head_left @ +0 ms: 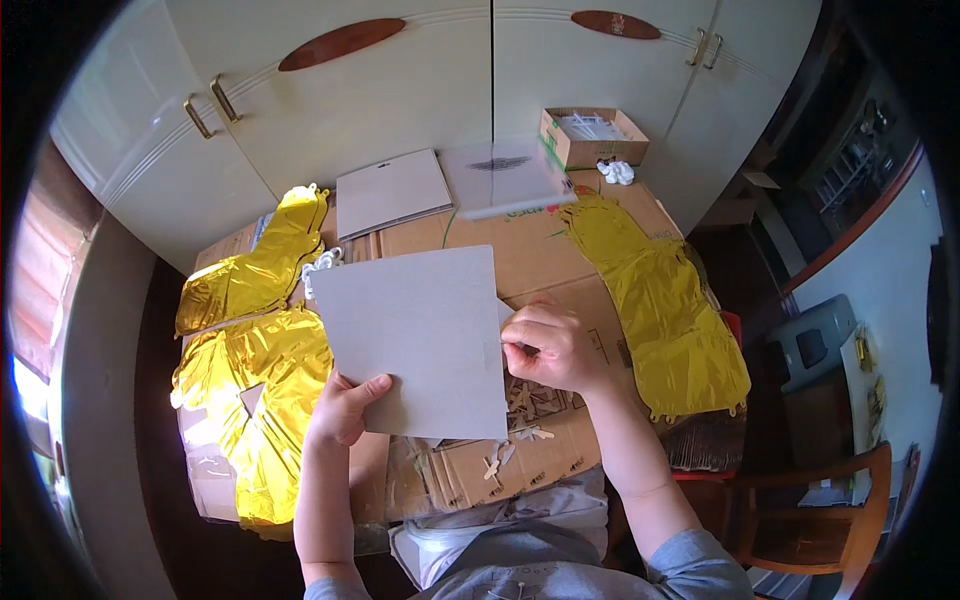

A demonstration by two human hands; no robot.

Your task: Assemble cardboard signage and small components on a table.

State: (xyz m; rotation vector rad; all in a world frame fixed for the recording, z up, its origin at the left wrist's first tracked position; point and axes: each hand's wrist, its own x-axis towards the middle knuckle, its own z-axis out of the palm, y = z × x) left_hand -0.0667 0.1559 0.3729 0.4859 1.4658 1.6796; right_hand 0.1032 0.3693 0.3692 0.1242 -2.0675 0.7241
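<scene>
gripping a grey card [415, 335]: left hand [340, 410] pinching the bottom edge, right hand [548, 345] pinching the right edge; likely light, stiff, bendable.

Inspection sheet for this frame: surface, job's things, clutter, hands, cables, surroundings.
Surface: flattened brown cardboard covering the worktop.
Job's things: grey card sheet, held up over the cardboard.
Clutter: gold foil balloons at left and right; a second grey sheet; a clear-wrapped sheet; small open box; small pale bits under the sheet.
Hands: left hand grips the sheet's lower edge; right hand pinches its right edge.
Cables: nothing seen.
Surroundings: cream cupboard doors; wooden chair at lower right.
</scene>
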